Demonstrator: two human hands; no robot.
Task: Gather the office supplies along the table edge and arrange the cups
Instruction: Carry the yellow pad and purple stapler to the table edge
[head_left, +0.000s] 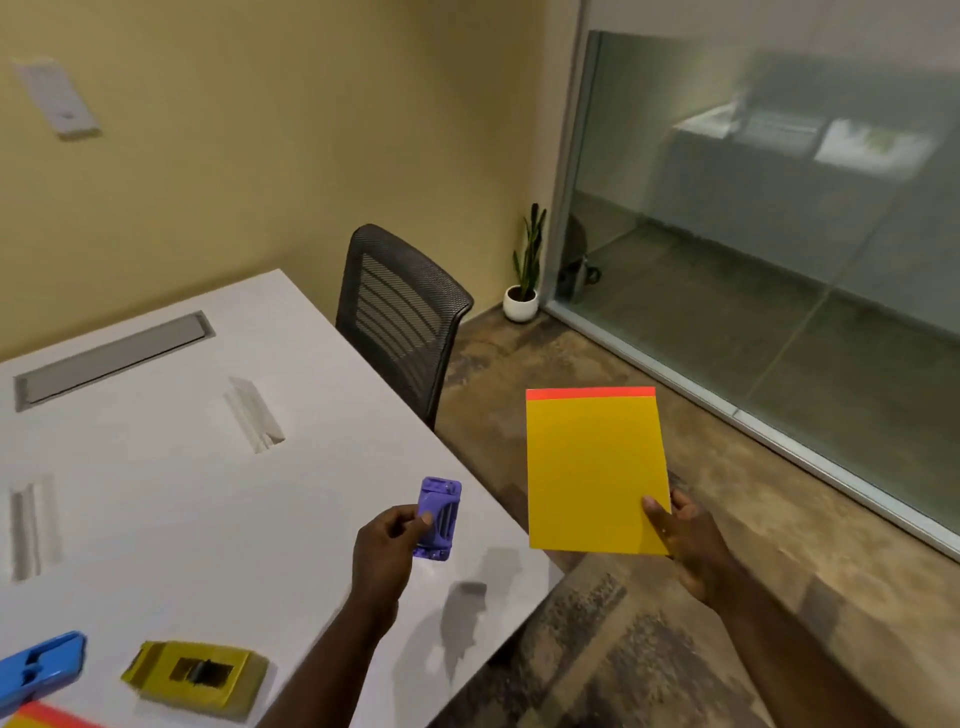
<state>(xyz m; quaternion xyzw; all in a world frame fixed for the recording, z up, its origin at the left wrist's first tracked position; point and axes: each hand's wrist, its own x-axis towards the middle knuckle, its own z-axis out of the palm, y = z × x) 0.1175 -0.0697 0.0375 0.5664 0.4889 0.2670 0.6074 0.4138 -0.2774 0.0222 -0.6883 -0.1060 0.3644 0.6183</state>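
Note:
My right hand (685, 540) grips a yellow notepad with a red top band (592, 467) by its lower right corner, held flat in the air past the white table's right edge (467, 467). My left hand (387, 545) holds a small purple plastic item (440, 512) above the table near that edge. On the table's near left lie a yellow-green tape dispenser (197, 675), a blue stapler-like tool (39, 670) and the corner of another red and yellow pad (41, 717). No cups are in view.
A black mesh chair (400, 317) stands at the table's far right side. A grey cable hatch (111, 358) is set in the tabletop. A potted plant (522, 296) sits by the glass wall (779, 234). A patterned rug lies on the brown floor (613, 649).

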